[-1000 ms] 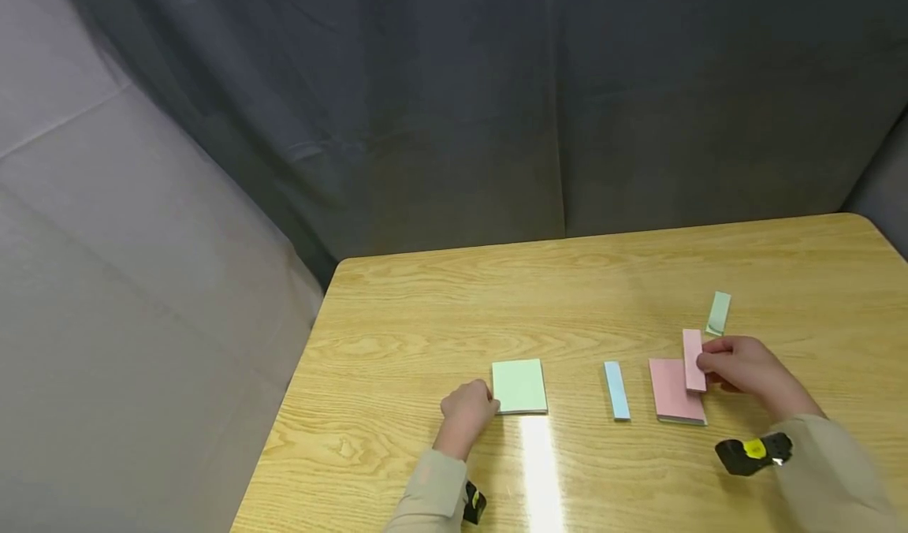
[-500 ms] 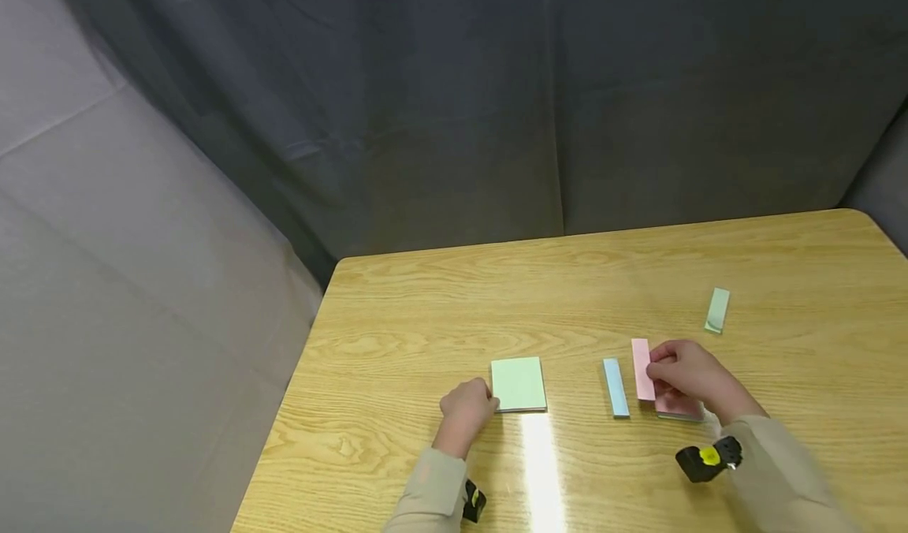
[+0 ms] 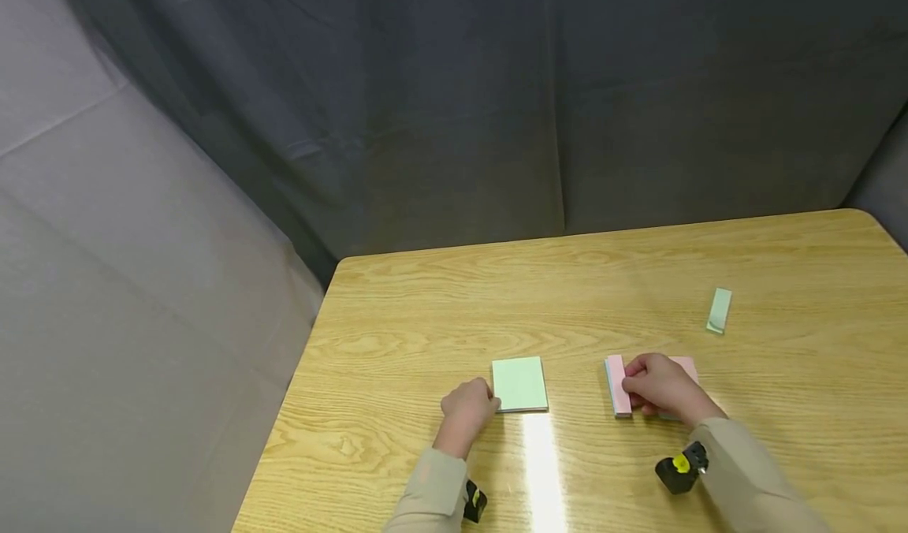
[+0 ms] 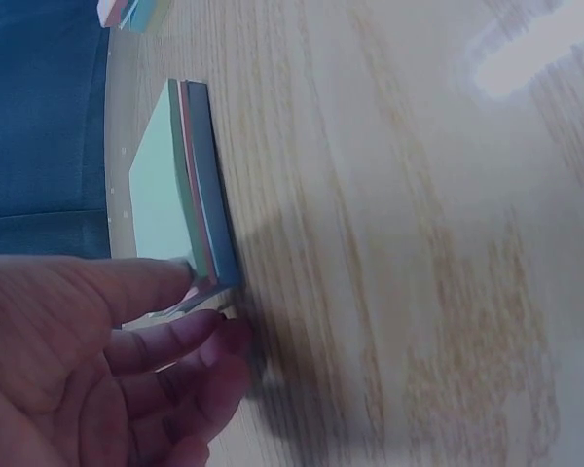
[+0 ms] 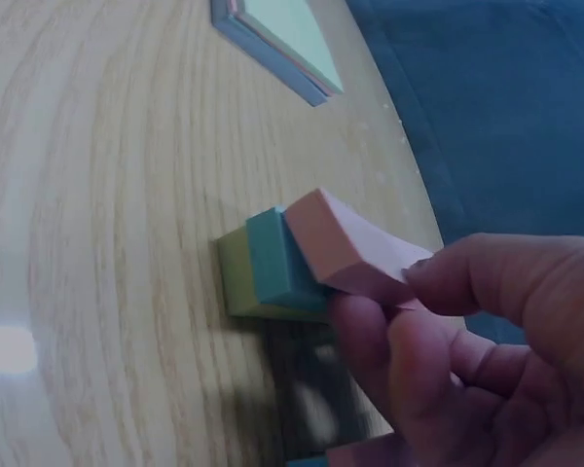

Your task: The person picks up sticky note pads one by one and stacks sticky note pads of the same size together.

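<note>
In the head view my left hand (image 3: pixel 468 407) pinches the near left corner of a stack of square sticky note pads (image 3: pixel 520 384), thumb on the light green top. Pink and blue-grey layers show below that green in the left wrist view. Between thumb and fingers, my right hand (image 3: pixel 663 385) grips a narrow pink sticky note pad (image 5: pixel 346 248). It is tilted against a narrow blue pad (image 5: pixel 273 261), beneath which a yellow-green pad (image 5: pixel 237 277) shows. Partly behind the right hand lies a square pink pad (image 3: pixel 688 367).
A narrow pale green sticky note pad (image 3: pixel 720 309) lies farther back on the right of the wooden table (image 3: pixel 411 312). Dark curtain (image 3: pixel 454 107) hangs behind the table's far edge, and a pale grey cloth (image 3: pixel 142 320) at the left.
My right hand has carried the narrow pink pad leftward from above the square pink pad to the narrow blue one. The left hand has kept its place at the green-topped stack.
</note>
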The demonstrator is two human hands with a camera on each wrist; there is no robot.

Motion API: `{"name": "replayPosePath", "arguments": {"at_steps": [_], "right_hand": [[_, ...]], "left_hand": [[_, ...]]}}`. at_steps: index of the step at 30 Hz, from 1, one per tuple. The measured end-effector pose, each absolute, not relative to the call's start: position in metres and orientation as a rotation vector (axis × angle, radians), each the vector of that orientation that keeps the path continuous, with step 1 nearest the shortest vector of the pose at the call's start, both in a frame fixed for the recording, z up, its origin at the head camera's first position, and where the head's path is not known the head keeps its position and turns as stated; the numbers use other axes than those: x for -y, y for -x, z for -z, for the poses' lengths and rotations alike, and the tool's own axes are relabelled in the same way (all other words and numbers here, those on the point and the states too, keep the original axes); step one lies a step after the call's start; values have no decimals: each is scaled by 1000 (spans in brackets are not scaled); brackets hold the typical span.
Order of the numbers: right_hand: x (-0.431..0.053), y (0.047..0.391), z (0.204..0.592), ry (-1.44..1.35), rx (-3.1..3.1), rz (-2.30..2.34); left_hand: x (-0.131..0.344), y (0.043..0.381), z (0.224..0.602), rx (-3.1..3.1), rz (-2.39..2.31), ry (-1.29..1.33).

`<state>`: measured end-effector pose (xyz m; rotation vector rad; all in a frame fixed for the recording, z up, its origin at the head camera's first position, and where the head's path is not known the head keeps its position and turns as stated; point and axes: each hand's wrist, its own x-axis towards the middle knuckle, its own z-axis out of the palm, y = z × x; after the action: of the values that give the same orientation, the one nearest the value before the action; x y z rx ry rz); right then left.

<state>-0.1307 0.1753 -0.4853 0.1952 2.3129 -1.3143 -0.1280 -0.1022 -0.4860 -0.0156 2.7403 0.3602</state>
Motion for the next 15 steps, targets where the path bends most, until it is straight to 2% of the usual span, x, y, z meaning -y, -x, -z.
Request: {"name": "replayPosePath", "arguments": {"at_steps": [15], "right_hand": [[-169,131,484,-243,-2336,1263]], "left_hand": [[103,129,486,-2738,-343,16]]}}
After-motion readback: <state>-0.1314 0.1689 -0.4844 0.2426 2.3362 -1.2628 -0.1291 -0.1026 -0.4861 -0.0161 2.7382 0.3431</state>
